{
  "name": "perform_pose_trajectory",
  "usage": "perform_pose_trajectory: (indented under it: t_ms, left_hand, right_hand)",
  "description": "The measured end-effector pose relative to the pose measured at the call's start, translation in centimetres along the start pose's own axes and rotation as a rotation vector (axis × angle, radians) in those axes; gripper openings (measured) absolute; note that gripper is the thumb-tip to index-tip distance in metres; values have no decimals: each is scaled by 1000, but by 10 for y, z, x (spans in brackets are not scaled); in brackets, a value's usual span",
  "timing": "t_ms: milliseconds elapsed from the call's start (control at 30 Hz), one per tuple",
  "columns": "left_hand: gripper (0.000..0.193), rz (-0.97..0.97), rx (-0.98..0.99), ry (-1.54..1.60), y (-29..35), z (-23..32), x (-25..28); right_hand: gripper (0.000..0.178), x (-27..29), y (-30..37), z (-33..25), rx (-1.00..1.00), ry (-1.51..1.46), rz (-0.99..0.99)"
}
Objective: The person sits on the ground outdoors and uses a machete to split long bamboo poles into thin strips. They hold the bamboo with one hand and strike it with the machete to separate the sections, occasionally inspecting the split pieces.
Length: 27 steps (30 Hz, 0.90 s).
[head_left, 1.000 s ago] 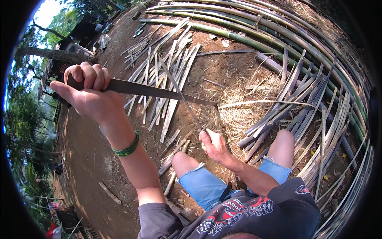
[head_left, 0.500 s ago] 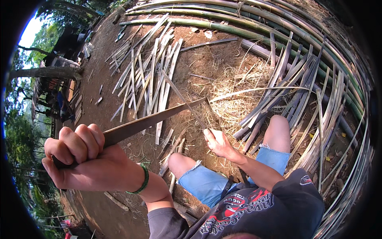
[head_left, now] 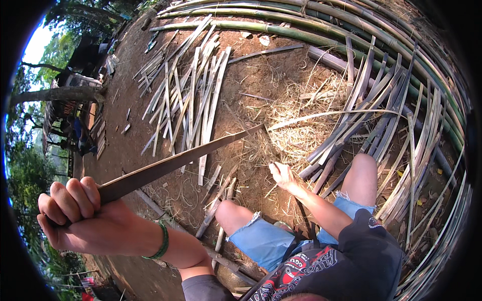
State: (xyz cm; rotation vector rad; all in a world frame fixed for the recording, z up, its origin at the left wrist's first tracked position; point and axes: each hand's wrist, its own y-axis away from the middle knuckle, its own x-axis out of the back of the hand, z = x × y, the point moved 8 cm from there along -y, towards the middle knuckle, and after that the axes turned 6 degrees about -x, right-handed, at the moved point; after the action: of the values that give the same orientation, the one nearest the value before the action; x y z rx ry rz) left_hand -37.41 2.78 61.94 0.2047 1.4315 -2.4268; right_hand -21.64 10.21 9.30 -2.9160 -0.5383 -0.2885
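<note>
Left hand (head_left: 83, 213) fisted tight round the handle of a long machete (head_left: 181, 160), blade running up-right, tip over the dirt near the straw pile (head_left: 301, 125). Versus a second ago: the hand has dropped from mid-left of the view to the lower left and come closer to the camera; blade now tilts upward instead of lying near level. Reads as a drawn-back arm, blade clear of any stock.

Right hand (head_left: 283, 175) low between the knees, fingers loosely curled at the ground by a thin bamboo sliver (head_left: 321, 116); can't tell if it actually grips anything. It has barely moved.

Around: split bamboo slats (head_left: 193, 95) fanned on bare dirt to the upper left, more slats (head_left: 371, 110) to the right, whole green poles (head_left: 311, 30) along the top. Both bare knees sit close to the blade's line to the right hand.
</note>
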Motion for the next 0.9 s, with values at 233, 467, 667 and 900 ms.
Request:
perform_pose_trajectory:
  t_ms: [233, 467, 667, 900]
  left_hand:
    - [34, -9, 38, 38, -12, -3, 2]
    - [36, 246, -33, -72, 1, 18, 53]
    - [37, 201, -47, 22, 21, 41, 70]
    - [48, -111, -191, 134, 106, 119, -12]
  right_hand:
    - [68, 18, -22, 180, -854, 13, -140]
    - [56, 19, -22, 86, -592, -143, -7]
    - [39, 22, -5, 3, -565, -684, -38]
    - [63, -7, -4, -127, -603, -778, -153]
